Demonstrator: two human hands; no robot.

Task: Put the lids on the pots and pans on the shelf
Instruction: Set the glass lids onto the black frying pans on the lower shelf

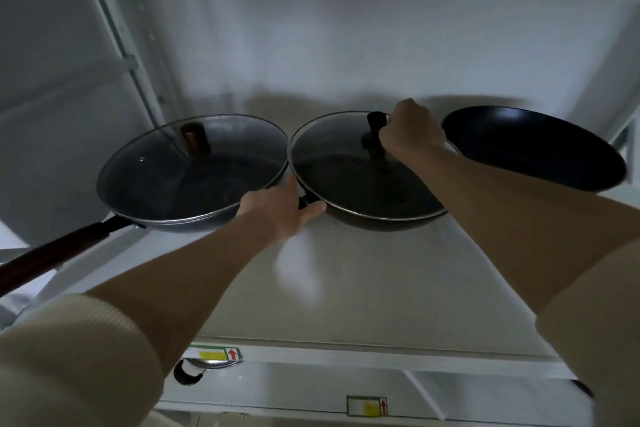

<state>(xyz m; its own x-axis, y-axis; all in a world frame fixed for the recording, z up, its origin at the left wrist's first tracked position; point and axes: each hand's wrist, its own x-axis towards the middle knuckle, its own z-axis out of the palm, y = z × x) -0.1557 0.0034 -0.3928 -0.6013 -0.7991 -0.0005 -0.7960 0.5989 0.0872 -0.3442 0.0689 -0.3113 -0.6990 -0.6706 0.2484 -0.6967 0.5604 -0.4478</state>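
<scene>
On the shelf [363, 288], the middle pan [367, 208] carries a glass lid [346, 166], and the right hand [410, 130] has its grip closed around the lid's black knob [375, 121] at the lid's centre. The left hand [280, 215] sits at the middle pan's near-left rim, its grip wrapped on the pan's short black handle [303, 202]. Left of the middle pan, touching its rim, stands a lidded pan [190, 177] with a brown knob [192, 137]; to its right lies an uncovered dark pan [533, 149].
</scene>
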